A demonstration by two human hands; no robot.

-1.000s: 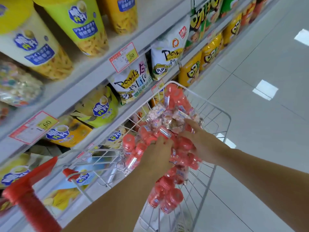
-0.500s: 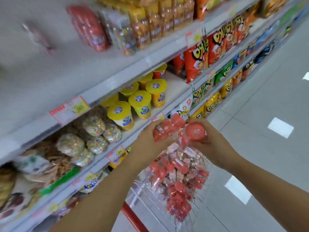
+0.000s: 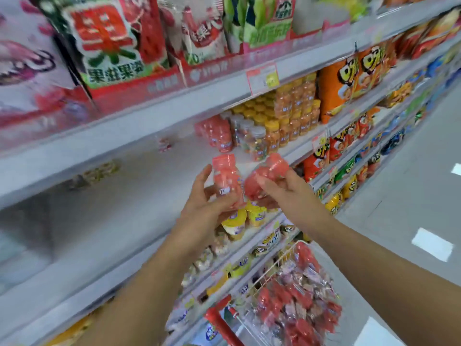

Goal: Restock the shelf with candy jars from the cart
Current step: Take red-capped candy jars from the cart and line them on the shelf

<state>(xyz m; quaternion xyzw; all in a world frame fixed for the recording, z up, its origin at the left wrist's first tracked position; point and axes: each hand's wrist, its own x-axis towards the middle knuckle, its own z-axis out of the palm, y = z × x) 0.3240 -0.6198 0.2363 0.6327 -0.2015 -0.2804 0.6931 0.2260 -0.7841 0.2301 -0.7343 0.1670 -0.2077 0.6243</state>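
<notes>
1. Shelf (image 3: pixel 139 176) space lies bare just beyond both grips, left grip (image 3: pixel 207 203) nearer.
2. Left grip curls round an upright jar (image 3: pixel 225 178); right grip (image 3: pixel 287 193) clasps a tilted jar (image 3: pixel 267 174), needing righting, I'd say.

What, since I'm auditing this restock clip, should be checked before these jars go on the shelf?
1. Left hand grips the upright jar securely: ok.
2. Right hand holds the tilted jar upright: not ok, it leans.
3. Bare shelf space beside the shelved pink jars: ok.
4. Lids tight: cannot tell.
5. Cart holds more jars: ok.
</notes>
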